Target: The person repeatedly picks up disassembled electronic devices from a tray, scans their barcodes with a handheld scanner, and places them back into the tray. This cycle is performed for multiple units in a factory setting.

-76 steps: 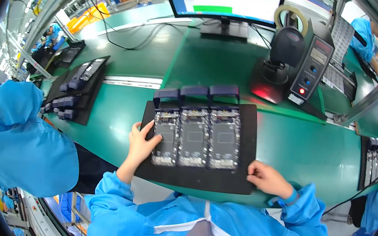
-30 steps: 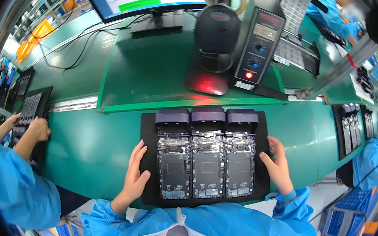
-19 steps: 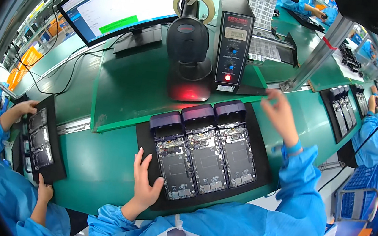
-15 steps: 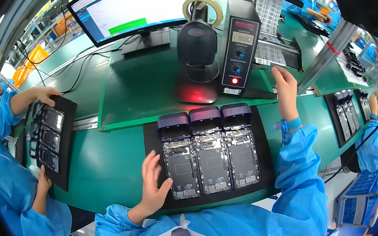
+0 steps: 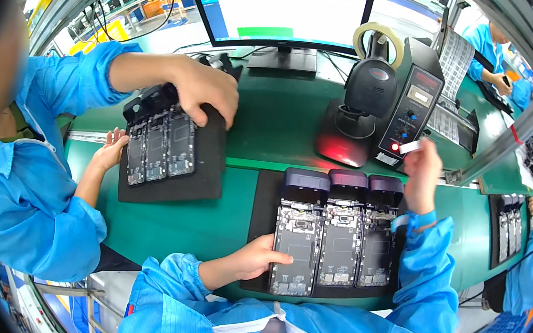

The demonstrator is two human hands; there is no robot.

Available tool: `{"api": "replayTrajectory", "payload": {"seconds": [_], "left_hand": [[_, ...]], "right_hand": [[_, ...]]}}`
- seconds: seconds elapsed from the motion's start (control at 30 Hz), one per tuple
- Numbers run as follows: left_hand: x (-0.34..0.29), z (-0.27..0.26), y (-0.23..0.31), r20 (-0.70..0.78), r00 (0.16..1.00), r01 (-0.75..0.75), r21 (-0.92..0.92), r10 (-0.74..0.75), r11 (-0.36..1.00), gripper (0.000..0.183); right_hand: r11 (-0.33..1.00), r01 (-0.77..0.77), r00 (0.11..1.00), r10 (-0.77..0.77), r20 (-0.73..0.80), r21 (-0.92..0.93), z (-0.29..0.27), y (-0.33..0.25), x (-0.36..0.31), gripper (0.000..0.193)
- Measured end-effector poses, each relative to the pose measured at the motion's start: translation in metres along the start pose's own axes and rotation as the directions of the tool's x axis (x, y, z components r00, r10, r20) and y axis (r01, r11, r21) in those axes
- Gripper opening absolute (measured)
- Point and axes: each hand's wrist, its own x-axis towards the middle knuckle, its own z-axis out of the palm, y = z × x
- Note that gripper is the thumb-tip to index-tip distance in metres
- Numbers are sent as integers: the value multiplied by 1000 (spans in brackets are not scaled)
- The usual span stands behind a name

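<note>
On a black mat [image 5: 267,196] lie three opened phones side by side, their circuit boards and dark battery areas showing and their dark upper parts raised at the far end. My left hand [image 5: 251,258] grips the left edge of the leftmost phone [image 5: 297,241], thumb on its face and the other fingers hidden beneath or behind it. The middle phone [image 5: 339,245] and the right phone [image 5: 375,256] are untouched. Raised above the mat's far right side, my right hand [image 5: 423,176] pinches a small white label [image 5: 411,146] between thumb and fingertip.
Behind the mat stand a barcode scanner [image 5: 370,90] holding a tape roll [image 5: 384,32], a label dispenser [image 5: 413,107] and a monitor [image 5: 283,9]. At left, a co-worker's hand [image 5: 206,89] reaches over another black mat [image 5: 208,160] bearing opened phones [image 5: 162,139].
My left hand has closed on the leftmost phone. My right hand now holds a white label near the dispenser. The view has swung left; the co-worker's mat is now lower and flatter.
</note>
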Motion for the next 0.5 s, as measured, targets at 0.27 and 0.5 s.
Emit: {"api": "replayTrajectory", "payload": {"seconds": [0.27, 0.5], "left_hand": [[13, 31, 62, 60, 940, -295, -355, 337, 887, 43], [101, 55, 123, -257, 777, -622, -456, 574, 637, 22]], "right_hand": [[992, -117, 955, 125, 269, -45, 50, 23, -3, 18], [921, 244, 967, -255, -2, 305, 42, -20, -14, 27]]}}
